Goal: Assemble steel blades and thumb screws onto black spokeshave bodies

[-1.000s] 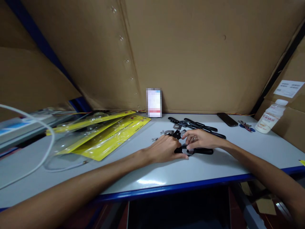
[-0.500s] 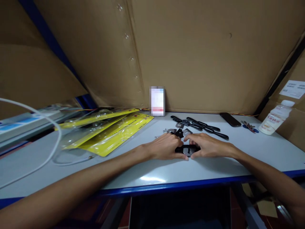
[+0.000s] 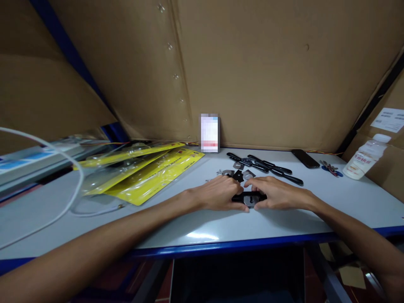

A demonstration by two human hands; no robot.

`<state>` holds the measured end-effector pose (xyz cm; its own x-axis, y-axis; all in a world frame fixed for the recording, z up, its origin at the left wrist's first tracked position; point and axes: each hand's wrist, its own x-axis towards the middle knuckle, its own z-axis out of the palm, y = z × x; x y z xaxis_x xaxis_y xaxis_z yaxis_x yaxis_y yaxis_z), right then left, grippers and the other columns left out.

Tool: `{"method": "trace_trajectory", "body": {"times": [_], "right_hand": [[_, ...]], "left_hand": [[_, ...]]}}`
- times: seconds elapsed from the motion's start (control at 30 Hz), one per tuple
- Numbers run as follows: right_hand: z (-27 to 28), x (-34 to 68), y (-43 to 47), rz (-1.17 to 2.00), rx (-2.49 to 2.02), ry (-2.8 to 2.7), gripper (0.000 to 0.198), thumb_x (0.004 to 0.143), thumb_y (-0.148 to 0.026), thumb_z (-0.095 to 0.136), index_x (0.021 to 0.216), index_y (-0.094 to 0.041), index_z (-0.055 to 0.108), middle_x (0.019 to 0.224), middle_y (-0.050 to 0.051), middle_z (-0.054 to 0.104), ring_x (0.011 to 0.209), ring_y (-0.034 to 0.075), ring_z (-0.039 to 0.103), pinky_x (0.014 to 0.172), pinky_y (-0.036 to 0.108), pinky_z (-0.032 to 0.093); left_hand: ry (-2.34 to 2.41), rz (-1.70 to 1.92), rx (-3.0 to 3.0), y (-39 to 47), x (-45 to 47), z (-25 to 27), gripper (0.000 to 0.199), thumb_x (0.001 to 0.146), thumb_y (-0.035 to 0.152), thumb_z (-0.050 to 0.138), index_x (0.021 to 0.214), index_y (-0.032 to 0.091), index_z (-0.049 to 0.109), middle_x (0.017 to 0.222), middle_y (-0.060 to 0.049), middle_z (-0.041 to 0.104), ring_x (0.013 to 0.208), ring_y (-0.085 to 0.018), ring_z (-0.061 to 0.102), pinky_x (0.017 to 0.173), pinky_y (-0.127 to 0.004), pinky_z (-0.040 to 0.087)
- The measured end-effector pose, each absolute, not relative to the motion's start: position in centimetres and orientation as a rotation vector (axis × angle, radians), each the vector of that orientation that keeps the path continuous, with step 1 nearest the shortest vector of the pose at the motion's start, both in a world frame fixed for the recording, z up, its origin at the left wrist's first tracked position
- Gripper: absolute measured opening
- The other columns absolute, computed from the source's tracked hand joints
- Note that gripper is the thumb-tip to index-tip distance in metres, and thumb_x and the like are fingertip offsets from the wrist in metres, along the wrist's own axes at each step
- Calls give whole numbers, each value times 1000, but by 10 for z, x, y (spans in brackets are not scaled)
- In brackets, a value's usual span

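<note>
A black spokeshave with a flat silver blade (image 3: 251, 200) on its middle lies between my hands, close to the table top. My left hand (image 3: 221, 193) is closed round its left handle, with the thumb along the near side. From the other side, my right hand (image 3: 279, 193) grips the right end, its thumb tip by the blade's lower corner. Just beyond my fingers are a black lever cap (image 3: 239, 176), a loose metal blade (image 3: 249, 174) and small screws (image 3: 219, 171). Further back several black spokeshaves (image 3: 274, 168) lie crossed over one another.
Yellow blister packs (image 3: 158, 174) are heaped on the left beside a white cable (image 3: 75, 193). A lit phone (image 3: 209, 134) leans on the cardboard wall (image 3: 259, 75). At the right are a dark phone (image 3: 305, 158), keys (image 3: 330, 168) and a plastic bottle (image 3: 364, 158).
The camera view has shifted very slightly. Both hands keep their hold on the spokeshave, and nothing on the table has visibly moved.
</note>
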<state>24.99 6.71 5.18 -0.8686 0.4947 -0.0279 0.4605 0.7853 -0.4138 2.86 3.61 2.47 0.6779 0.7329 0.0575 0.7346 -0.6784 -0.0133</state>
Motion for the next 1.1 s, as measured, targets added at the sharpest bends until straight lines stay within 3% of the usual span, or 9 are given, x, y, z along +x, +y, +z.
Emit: {"method": "trace_trajectory", "body": {"times": [0.23, 0.67, 0.77, 0.83, 0.93, 1.1], "right_hand": [[49, 251, 69, 610, -756, -2909, 58, 81, -22, 76, 137, -20, 58, 127, 10, 68, 109, 26, 63, 90, 35, 47], [52, 251, 69, 609, -756, -2918, 59, 80, -24, 77, 136, -18, 59, 127, 11, 68, 112, 27, 63, 92, 35, 47], [53, 251, 71, 625, -726, -2918, 61, 80, -32, 79, 136, -17, 59, 124, 12, 69, 110, 27, 64, 90, 36, 48], [51, 251, 75, 650, -736, -2876, 56, 84, -38, 76, 133, -17, 61, 113, 11, 73, 100, 25, 66, 84, 34, 49], [43, 251, 89, 581, -810, -2720, 33, 92, -31, 66, 122, -17, 68, 94, 6, 75, 83, 19, 67, 75, 31, 48], [26, 248, 117, 374, -945, -2532, 14, 90, -16, 62, 95, -17, 74, 89, 6, 75, 80, 18, 66, 74, 29, 46]], "left_hand": [[-1298, -83, -2845, 38, 29, 21, 52, 102, 56, 46, 82, 15, 72, 75, -9, 74, 59, -18, 61, 52, -30, 24], [-1360, -79, -2837, 36, 31, 22, 48, 99, 54, 53, 78, 16, 73, 71, -7, 72, 59, -18, 60, 52, -30, 24], [-1346, -79, -2834, 36, 30, 21, 49, 100, 55, 52, 76, 17, 72, 72, -7, 71, 59, -18, 61, 52, -30, 25], [-1336, -95, -2829, 37, 30, 20, 52, 100, 56, 49, 75, 17, 71, 69, -6, 70, 59, -19, 60, 52, -30, 25], [-1328, -153, -2830, 38, 29, 18, 54, 100, 58, 48, 72, 17, 70, 64, -5, 65, 56, -18, 58, 51, -31, 26], [-1328, -175, -2821, 38, 30, 19, 53, 99, 58, 51, 70, 17, 69, 63, -5, 64, 50, -15, 52, 49, -30, 21]]}}
